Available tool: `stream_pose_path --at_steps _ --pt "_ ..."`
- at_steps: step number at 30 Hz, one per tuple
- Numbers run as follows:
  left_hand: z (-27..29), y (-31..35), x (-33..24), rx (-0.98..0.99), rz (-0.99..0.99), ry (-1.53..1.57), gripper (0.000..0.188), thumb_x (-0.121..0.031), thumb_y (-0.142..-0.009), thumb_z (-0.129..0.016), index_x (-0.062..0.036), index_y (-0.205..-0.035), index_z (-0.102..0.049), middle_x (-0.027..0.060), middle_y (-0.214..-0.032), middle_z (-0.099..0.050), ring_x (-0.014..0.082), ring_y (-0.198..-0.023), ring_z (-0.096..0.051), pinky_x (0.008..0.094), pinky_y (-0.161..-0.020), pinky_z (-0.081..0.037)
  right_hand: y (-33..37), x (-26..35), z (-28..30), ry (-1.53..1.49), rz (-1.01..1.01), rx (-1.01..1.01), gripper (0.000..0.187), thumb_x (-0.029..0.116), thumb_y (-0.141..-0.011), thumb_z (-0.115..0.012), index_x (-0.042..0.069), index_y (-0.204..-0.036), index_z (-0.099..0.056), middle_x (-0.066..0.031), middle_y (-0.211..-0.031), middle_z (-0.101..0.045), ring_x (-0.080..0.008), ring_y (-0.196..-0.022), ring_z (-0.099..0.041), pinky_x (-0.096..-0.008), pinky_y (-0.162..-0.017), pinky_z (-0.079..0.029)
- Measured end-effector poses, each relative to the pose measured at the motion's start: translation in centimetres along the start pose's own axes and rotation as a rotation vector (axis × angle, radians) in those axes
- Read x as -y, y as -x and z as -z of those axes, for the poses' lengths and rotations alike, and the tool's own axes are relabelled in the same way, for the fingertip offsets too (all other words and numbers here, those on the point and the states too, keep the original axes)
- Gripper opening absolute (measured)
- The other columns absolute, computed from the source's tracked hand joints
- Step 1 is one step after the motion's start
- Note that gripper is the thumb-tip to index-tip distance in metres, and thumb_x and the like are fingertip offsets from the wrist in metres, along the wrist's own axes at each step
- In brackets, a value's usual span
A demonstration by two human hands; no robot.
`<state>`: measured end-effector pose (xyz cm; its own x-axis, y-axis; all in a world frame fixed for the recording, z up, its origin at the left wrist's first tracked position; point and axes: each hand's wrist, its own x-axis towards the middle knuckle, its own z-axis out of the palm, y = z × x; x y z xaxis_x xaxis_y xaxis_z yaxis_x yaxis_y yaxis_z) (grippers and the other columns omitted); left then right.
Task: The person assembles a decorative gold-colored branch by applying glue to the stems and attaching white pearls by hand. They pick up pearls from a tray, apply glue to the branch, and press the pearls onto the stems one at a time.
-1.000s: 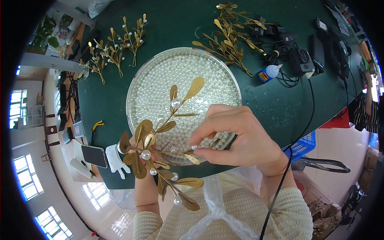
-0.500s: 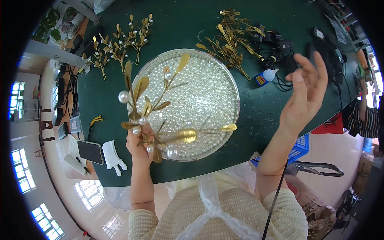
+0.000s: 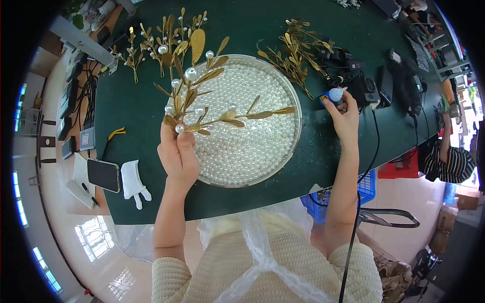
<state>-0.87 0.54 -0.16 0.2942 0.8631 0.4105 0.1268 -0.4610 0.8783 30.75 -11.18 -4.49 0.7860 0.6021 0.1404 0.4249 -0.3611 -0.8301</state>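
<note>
My left hand (image 3: pixel 178 156) is closed around the lower stem of a gold leaf branch (image 3: pixel 189 97) with white pearls on its twigs. The branch stands over the left part of a round tray (image 3: pixel 300 123), and one long twig reaches across it. Many loose pearl beads (image 3: pixel 242 151) cover the tray's bottom. To the right of the tray, my right hand (image 3: pixel 346 121) has its thumb and fingers around a small glue bottle (image 3: pixel 335 94) with a blue body and pale nozzle top. Part of the bottle is hidden by the fingers.
Gold branches without visible pearls (image 3: pixel 298 53) lie behind the tray, pearled branches (image 3: pixel 134 60) at the back left. Black chargers and cables (image 3: pixel 365 88) crowd the right. A phone (image 3: pixel 104 175) and a white glove (image 3: pixel 132 183) lie left. Another person (image 3: pixel 454 157) is at far right.
My right hand has come down from the raised, spread pose and closed around the glue bottle. My left hand has lifted and turned the branch farther up the tray. The view has shifted slightly.
</note>
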Motion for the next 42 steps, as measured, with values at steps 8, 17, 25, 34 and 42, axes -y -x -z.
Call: stream_pose_path --at_steps 8,17,25,34,42 --pt "-0.1 -0.2 -0.4 0.013 -0.001 -0.01 0.024 -0.025 -0.093 -0.037 -0.0025 -0.089 -0.044 -0.0029 -0.058 -0.04 0.0026 -0.049 -0.03 0.0185 -0.044 -0.021 0.0 -0.7 -0.4 0.141 -0.007 -0.023 0.035 0.022 -0.07 -0.069 0.004 -0.097 -0.057 -0.002 -0.081 -0.053 -0.0097 -0.063 -0.043 -0.0224 -0.06 -0.038" --pt "-0.1 -0.2 0.0 0.031 0.167 0.102 0.027 -0.029 -0.094 -0.036 -0.0045 -0.087 -0.044 -0.0051 -0.055 -0.033 0.0014 -0.048 -0.026 0.0181 -0.044 -0.018 1.7 7.0 1.1 -0.593 0.176 0.026 0.015 0.012 -0.084 -0.052 0.001 -0.094 -0.049 -0.0102 -0.078 -0.059 -0.0117 -0.064 -0.055 -0.0242 -0.056 -0.046" --pt "-0.2 -0.3 0.6 0.043 0.199 0.146 0.027 -0.029 -0.094 -0.036 -0.0044 -0.089 -0.044 -0.0056 -0.055 -0.031 0.0014 -0.047 -0.025 0.0178 -0.043 -0.019 1.5 10.2 0.3 -1.437 0.126 0.34 0.034 0.035 -0.085 -0.045 0.004 -0.071 -0.043 -0.0004 -0.058 -0.035 -0.009 -0.044 -0.033 -0.0237 -0.04 -0.027" --pt "-0.1 -0.4 0.4 0.057 0.275 0.119 0.022 -0.021 -0.093 -0.037 -0.0049 -0.078 -0.039 -0.003 -0.054 -0.036 0.0037 -0.048 -0.03 0.0203 -0.044 -0.024 2.5 9.7 -1.9 -1.57 -0.041 0.41 0.041 0.039 -0.085 -0.043 0.01 -0.058 -0.033 0.0021 -0.055 -0.025 -0.0079 -0.044 -0.021 -0.0236 -0.042 -0.018" --pt "-0.1 -0.5 0.4 0.063 0.296 0.105 0.023 -0.022 -0.093 -0.037 -0.0052 -0.077 -0.04 -0.0033 -0.053 -0.036 0.0034 -0.048 -0.03 0.0205 -0.044 -0.024 3.2 9.2 -2.2 -1.542 -0.096 0.416 0.035 0.031 -0.075 -0.05 0.0 -0.091 -0.054 0.002 -0.058 -0.03 -0.0079 -0.046 -0.021 -0.0233 -0.043 -0.018"
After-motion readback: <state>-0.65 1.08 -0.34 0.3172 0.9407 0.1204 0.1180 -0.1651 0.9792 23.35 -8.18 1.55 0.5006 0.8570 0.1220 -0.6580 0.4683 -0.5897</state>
